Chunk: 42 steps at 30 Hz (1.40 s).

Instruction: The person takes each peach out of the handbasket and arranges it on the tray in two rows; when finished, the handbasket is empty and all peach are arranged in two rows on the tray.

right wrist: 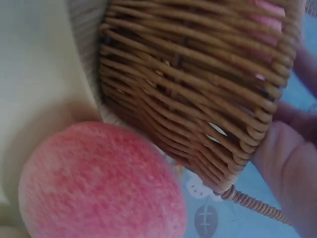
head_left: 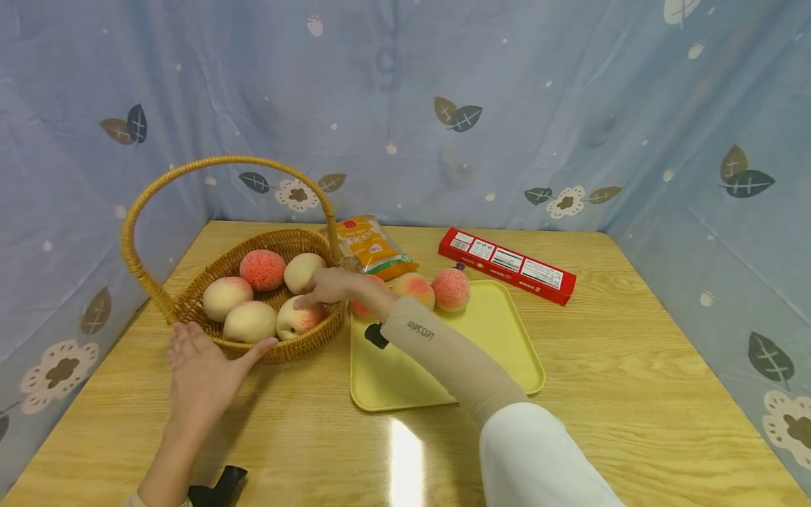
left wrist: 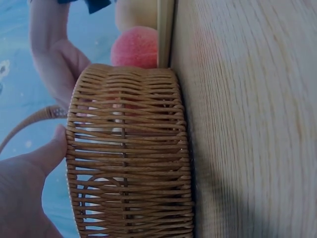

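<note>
A wicker basket (head_left: 298, 350) with a tall hoop handle stands at the left of the table. Inside lie several peaches, cream and pink, among them a red rough one (head_left: 262, 270). My left hand (head_left: 201, 366) rests at the basket's front left rim, fingers spread and thumb stretched along it; the thumb tip meets the rim in the left wrist view. Over the right rim reaches my right hand (head_left: 329, 285), between a cream peach (head_left: 303, 272) and a blushed peach (head_left: 294, 320). Its fingertips are partly hidden, so I cannot tell whether they grip either.
Right of the basket lies a yellow tray (head_left: 456, 366) with a red fruit (right wrist: 104, 183), a blushed peach (head_left: 415, 289) and a red fruit with a purple tip (head_left: 451, 289) along its back. Behind are an orange snack bag (head_left: 374, 246) and a long red box (head_left: 507, 264).
</note>
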### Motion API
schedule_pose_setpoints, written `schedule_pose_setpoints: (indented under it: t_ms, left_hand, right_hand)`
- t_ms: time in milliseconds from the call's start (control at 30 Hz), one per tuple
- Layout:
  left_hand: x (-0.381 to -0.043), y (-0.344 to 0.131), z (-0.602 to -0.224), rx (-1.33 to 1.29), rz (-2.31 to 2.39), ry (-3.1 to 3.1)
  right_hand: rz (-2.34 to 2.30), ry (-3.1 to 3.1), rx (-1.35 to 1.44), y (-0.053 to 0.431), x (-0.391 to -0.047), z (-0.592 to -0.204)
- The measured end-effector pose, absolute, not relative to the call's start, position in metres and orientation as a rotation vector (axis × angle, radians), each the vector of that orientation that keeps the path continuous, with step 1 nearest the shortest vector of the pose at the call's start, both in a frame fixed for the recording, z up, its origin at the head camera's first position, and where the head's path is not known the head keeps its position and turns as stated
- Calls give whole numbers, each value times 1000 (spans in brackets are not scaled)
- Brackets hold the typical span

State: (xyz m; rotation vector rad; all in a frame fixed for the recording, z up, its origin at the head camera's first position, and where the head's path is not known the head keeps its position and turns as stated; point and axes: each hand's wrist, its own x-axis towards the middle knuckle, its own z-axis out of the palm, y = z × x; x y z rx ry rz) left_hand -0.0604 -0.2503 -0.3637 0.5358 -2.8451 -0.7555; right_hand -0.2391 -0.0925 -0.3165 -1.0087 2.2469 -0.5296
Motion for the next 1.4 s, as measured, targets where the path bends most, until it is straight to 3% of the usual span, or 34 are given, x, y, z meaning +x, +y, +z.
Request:
schedule_pose_setpoints:
  t_ms: [300,800,1133,1400]
  left_hand:
    - [-61,-251,-364,539,-762,-2844]
    - [-60,-252,-363,544,-769,-2843]
    - [-60,-250,-364,540,-762,-2855]
    - [-59,-250,-365,538,-754,-2842]
  right_hand:
    - [-656,1948,-861,-97,-242,-317]
    - [-976,2499,-997,-90,-218,-337]
    - [-1733,1954,-549,-68,-213,-337]
    - [-1856,1815,-440,-42,-210,-325]
